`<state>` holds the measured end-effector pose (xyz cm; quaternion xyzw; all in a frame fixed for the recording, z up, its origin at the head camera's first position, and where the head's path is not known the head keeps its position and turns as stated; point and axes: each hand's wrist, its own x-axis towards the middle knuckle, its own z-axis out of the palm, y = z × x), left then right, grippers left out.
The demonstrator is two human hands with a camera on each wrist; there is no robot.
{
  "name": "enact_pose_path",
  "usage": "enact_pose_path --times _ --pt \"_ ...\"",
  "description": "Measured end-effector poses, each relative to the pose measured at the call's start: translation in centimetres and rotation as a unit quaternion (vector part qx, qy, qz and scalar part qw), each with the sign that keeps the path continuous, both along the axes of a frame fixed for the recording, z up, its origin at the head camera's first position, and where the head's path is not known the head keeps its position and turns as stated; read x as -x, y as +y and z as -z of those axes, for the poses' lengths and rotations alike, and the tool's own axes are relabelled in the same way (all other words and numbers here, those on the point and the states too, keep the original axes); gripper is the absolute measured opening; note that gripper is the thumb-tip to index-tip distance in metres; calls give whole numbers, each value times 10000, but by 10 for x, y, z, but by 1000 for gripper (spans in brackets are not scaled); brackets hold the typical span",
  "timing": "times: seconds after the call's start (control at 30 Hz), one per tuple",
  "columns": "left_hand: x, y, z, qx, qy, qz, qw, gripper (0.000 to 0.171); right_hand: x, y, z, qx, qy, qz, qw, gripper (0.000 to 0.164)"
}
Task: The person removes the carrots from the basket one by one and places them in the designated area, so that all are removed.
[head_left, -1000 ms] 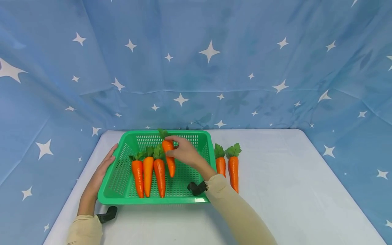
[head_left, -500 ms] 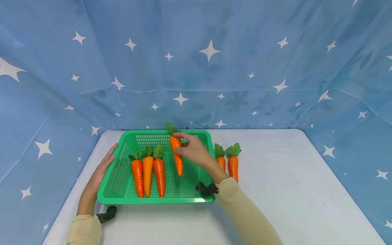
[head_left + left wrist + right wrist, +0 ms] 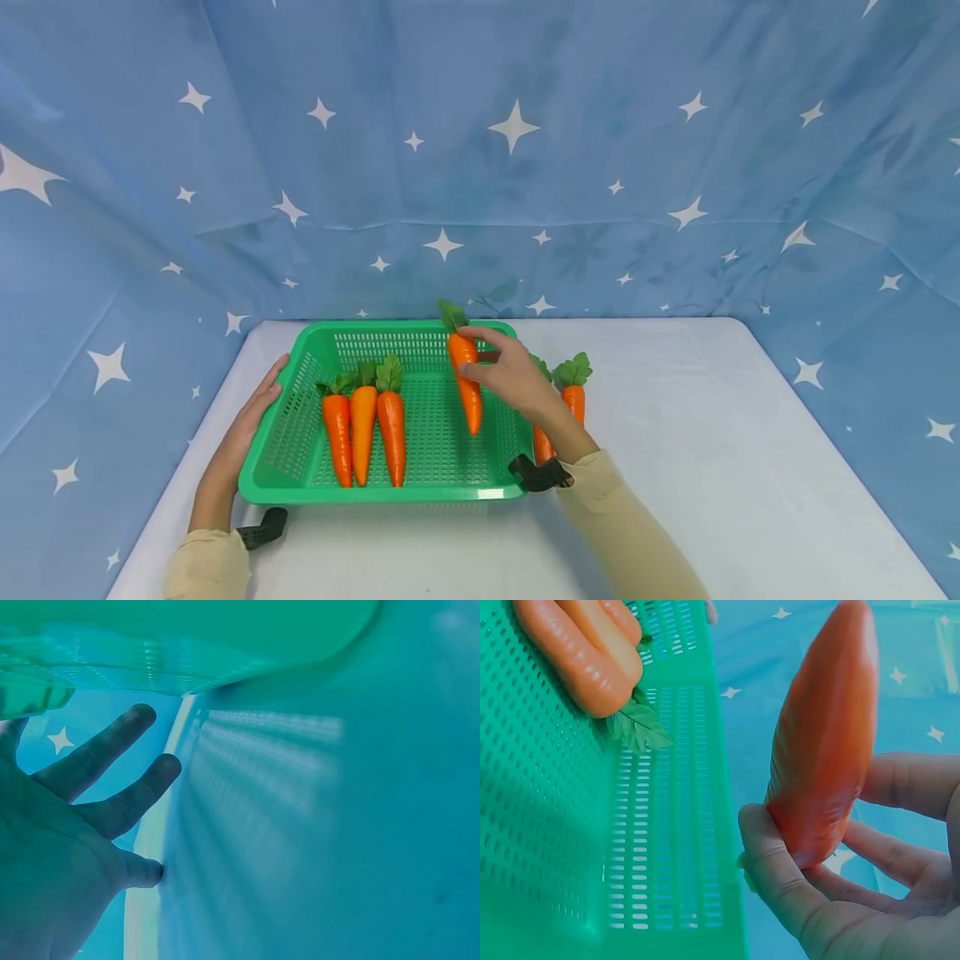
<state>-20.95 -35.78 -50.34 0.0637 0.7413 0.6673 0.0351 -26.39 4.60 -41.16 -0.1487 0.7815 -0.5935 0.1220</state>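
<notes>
My right hand [image 3: 517, 379] pinches an orange carrot [image 3: 464, 358] between thumb and fingers near its leafy end. The carrot hangs over the right part of the green plastic basket [image 3: 382, 495], leaves toward the back and tip toward me. In the right wrist view the held carrot [image 3: 825, 742] shows large, its leaves mostly hidden by the fingers. Three carrots [image 3: 391, 433] lie side by side in the basket's left half. My left hand [image 3: 247, 417] rests along the basket's left side; the left wrist view shows straight, spread fingers [image 3: 124, 802] beside the basket wall.
Two more carrots [image 3: 573, 402] lie on the white table [image 3: 712, 450] just right of the basket, partly hidden by my right forearm. A blue star-patterned cloth [image 3: 480, 183] hangs behind the table and at its sides.
My right hand has carried the carrot rightward over the basket, away from the three lying carrots. The left hand and the basket have stayed put.
</notes>
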Motion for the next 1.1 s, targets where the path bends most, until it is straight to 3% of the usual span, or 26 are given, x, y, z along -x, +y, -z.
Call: enact_pose_path --times 0.37,1.1 --pt "0 0 1 -142 43 85 9999 64 -11 29 0 -42 181 192 9996 58" --pt "1 0 4 -146 140 59 9998 63 -17 80 16 -314 -39 825 9961 55"
